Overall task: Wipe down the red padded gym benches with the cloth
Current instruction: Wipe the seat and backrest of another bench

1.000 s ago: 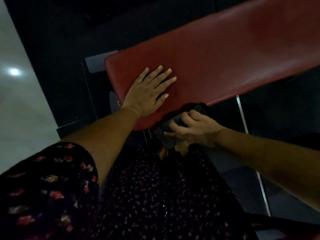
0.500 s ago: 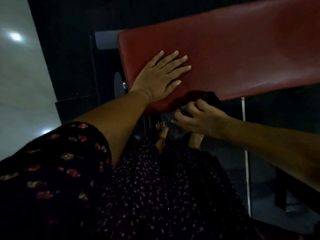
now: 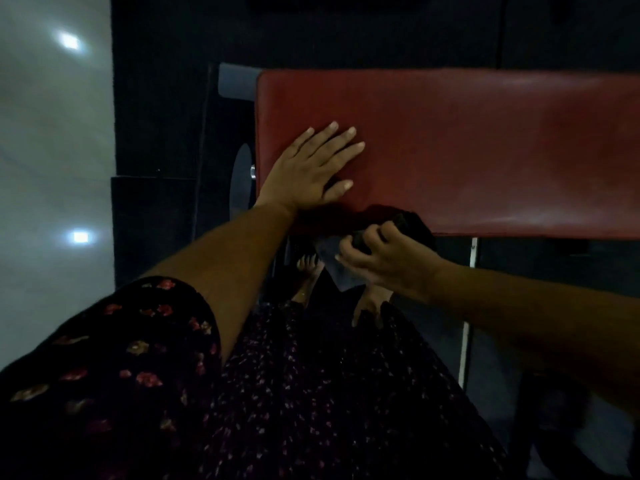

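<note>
Red padded bench [image 3: 485,150] across the upper frame, one only in view, its near long edge running just above the wrists. Left hand [image 3: 308,171] flat on the pad near the bench's left end, fingers straight and spread, gripping nothing, apparently steadying. Right hand [image 3: 384,258] at the near edge, fingers curled round a dark cloth [image 3: 412,225], one cloth, bunched against the pad's rim with a loose flap hanging below toward the floor.

Step in hand, by the look of it: wiping the front edge and side lip of the pad. To do well: keep the cloth pressed firmly into the rounded rim, draw along the edge in one long pass rather than dabbing, fold the hanging flap in so none drags on the floor, then work up across the top in overlapping strokes. Better also to lift the flat palm off before that patch gets wiped, or a print remains.

Count: one bench, one cloth, two hands, two bare feet [image 3: 308,268] below the bench beside a pale metal frame bar [image 3: 467,306], two ceiling-light reflections [image 3: 69,41] on the glossy floor at left. Floral sleeve [image 3: 114,358] low in frame.
</note>
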The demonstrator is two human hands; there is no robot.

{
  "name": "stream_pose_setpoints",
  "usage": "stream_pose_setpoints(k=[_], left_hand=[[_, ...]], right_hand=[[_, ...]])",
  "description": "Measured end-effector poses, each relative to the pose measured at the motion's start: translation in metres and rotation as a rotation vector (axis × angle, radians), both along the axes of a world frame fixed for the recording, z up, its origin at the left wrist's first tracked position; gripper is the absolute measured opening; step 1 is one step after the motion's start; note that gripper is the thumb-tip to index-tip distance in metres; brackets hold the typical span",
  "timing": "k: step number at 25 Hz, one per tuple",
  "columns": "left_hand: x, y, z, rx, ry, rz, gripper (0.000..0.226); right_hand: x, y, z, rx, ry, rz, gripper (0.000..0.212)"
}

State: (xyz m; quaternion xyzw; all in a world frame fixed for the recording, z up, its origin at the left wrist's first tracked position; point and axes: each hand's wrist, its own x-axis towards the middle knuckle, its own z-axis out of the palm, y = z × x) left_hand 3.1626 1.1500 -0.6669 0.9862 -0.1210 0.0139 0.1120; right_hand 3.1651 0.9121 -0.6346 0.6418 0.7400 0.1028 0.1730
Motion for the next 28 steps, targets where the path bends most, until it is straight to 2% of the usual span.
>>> stream_pose_setpoints(k=[3,6,9,11,12,14,16,17,20,21,23,25,28], left_hand=[[-0.01,-0.008,0.001,0.033,0.052,0.092,0.062],[-0.017,-0.013,0.005,0.033,0.083,0.145,0.061],[-0.026,-0.019,0.007,0.014,0.11,0.236,0.059],[-0.034,-0.029,0.008,0.033,0.121,0.315,0.059],[-0.033,-0.032,0.007,0.041,0.139,0.335,0.06],[-0.031,-0.032,0.008,0.049,0.189,0.332,0.06],[-0.031,-0.027,0.011,0.067,0.189,0.291,0.061],[-0.034,-0.023,0.012,0.065,0.204,0.268,0.061],[-0.055,-0.019,0.012,0.095,0.224,0.235,0.062],[-0.061,-0.021,0.012,0.114,0.235,0.235,0.062],[-0.067,-0.022,0.01,0.121,0.252,0.211,0.063],[-0.072,-0.02,0.009,0.101,0.222,0.173,0.064],[-0.088,-0.016,0.003,0.043,0.116,0.2,0.057]], right_hand=[[-0.006,0.036,0.0,0.07,0.052,0.014,0.034],[-0.025,0.054,-0.002,-0.001,0.052,0.016,0.039],[-0.01,0.029,0.002,-0.066,0.056,-0.002,0.044],[-0.011,0.026,0.01,-0.147,-0.047,0.081,0.04],[-0.016,0.03,0.013,-0.229,-0.04,0.103,0.038],[-0.026,0.051,0.021,-0.355,0.127,0.006,0.044],[-0.03,0.071,0.026,-0.317,0.225,-0.07,0.049],[-0.025,0.075,0.033,-0.361,0.271,-0.062,0.052],[0.028,0.054,0.057,-0.69,0.52,-0.127,0.073],[0.054,0.047,0.07,-0.732,0.592,-0.128,0.08],[0.102,0.05,0.091,-0.563,0.714,-0.17,0.092],[0.14,0.071,0.1,-0.396,0.748,-0.273,0.094],[0.173,0.129,0.106,-0.249,0.727,-0.265,0.074]])
